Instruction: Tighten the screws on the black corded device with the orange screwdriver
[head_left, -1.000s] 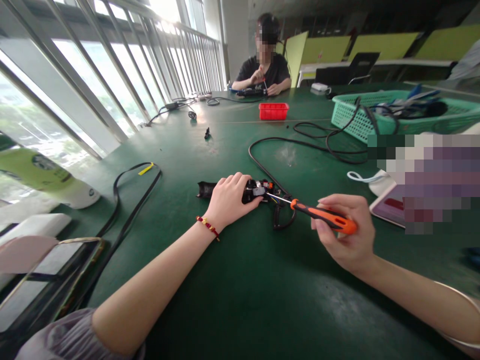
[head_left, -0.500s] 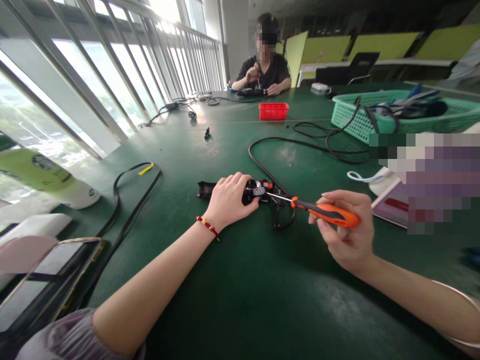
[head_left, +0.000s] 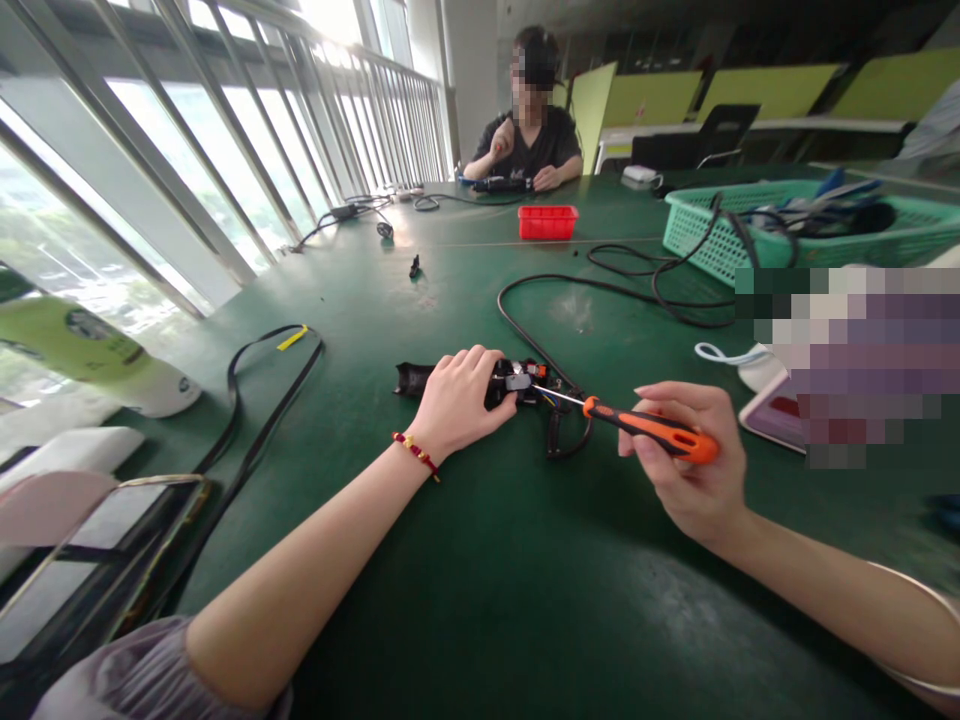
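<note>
A black device (head_left: 412, 379) with exposed metal parts and wires at its right end lies on the green table (head_left: 480, 600). My left hand (head_left: 461, 400) is wrapped over its middle and presses it down, the thumb beside a grey metal piece. In my right hand (head_left: 694, 455) is an orange and black screwdriver (head_left: 649, 428), held by the handle between thumb and fingers. The thin shaft points left, and its tip meets the device near the grey piece. Whether the tip sits in a screw is too small to tell. A black cable (head_left: 517, 320) runs from the device.
Beyond stand a red box (head_left: 548, 222) and a green basket (head_left: 697, 238) with cables. A black strap (head_left: 281, 430), phones (head_left: 112, 515) and a green-labelled cup (head_left: 82, 350) lie left. Across the table sits a person (head_left: 529, 140). A pinkish device (head_left: 772, 412) lies right.
The screwdriver handle has turned slightly in my right hand, whose fingers have shifted a little. My left hand and the device stay put. The person opposite has raised a hand.
</note>
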